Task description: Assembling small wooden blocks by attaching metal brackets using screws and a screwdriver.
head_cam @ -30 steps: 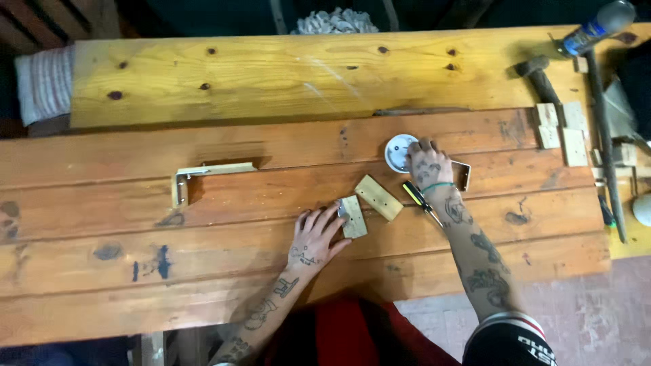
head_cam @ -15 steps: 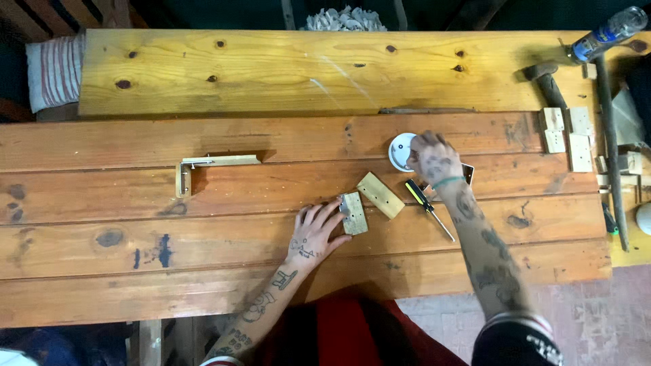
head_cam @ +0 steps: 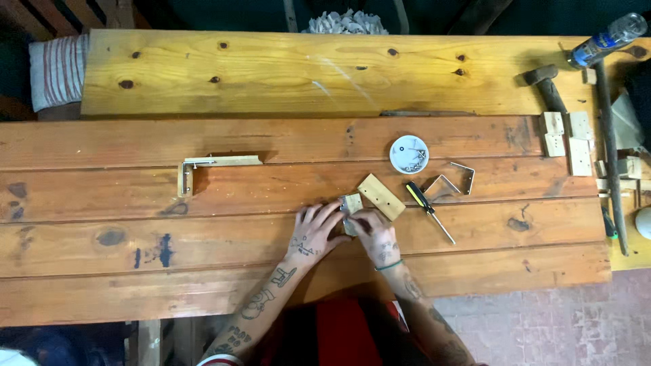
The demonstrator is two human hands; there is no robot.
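Looking down on the wooden workbench (head_cam: pixel 203 264), both hands are meeting on one small wooden block (head_cam: pixel 351 203), roughly mid-bench and a bit toward the near edge. Left hand (head_cam: pixel 313 232) has its fingers curled against the block's left side, and right hand (head_cam: pixel 376 234) is pinching something at the block's lower edge. It's too small to make out, maybe a screw or a bit of metal. So both grips are closed around that block, not spread flat.

Just beside it, toward the right, lies a longer wooden block (head_cam: pixel 381 196) with holes, tilted diagonally. A yellow-and-black screwdriver (head_cam: pixel 429 211) sits right of that, then a bent metal bracket (head_cam: pixel 451 181). A small white dish of screws (head_cam: pixel 409 154) is farther back. A hammer (head_cam: pixel 546 88) rests near the far right corner.
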